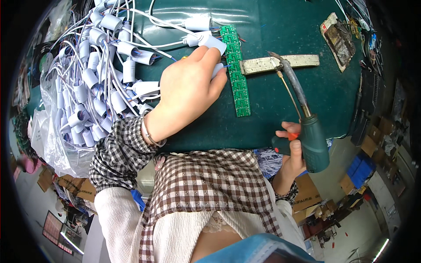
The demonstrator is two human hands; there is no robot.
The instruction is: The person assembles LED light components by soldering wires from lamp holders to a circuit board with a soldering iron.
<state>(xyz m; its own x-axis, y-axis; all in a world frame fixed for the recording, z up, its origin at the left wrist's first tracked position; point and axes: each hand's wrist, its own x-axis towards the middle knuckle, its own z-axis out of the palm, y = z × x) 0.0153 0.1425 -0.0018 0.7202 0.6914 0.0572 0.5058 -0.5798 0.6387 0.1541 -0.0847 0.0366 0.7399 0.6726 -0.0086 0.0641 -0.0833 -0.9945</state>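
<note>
Left hand (188, 85) pinches a white cylindrical plastic socket (217, 69), mostly hidden; right hand (294, 162), partly covered, grasps dark-green pistol-shaped soldering iron (316, 144).

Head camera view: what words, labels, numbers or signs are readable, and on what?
Brown cardboard box, lower right: dark printed lettering, which I won't copy out.
Brown cardboard, lower left: dark marks, too blurred to read.
Long green circuit-board strip: pale marks, too small to read.

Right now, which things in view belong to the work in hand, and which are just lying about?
Likely in use:
green soldering gun, in the right fingers
white socket, in the left fingers
green circuit board

Likely lying about:
cardboard box, lower right
blue box
</note>
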